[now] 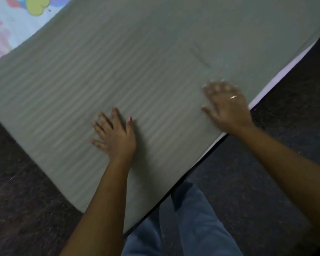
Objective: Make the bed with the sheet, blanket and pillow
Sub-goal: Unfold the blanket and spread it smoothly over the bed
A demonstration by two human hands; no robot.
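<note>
Pressing flat on grey blanket (118,61): left hand (116,137) splayed, right hand (227,106) blurred, seemingly spread.

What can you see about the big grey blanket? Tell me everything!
The grey blanket is a wide, flat cloth with soft ridges running across it like stripes. It lies spread smooth over the bed, with one small crease near its far right side. A colourful patterned sheet peeks out past its far left edge, and a pale strip shows under its right edge. The left hand and the right hand both press flat on it, fingers spread. The right hand looks blurred.
</note>
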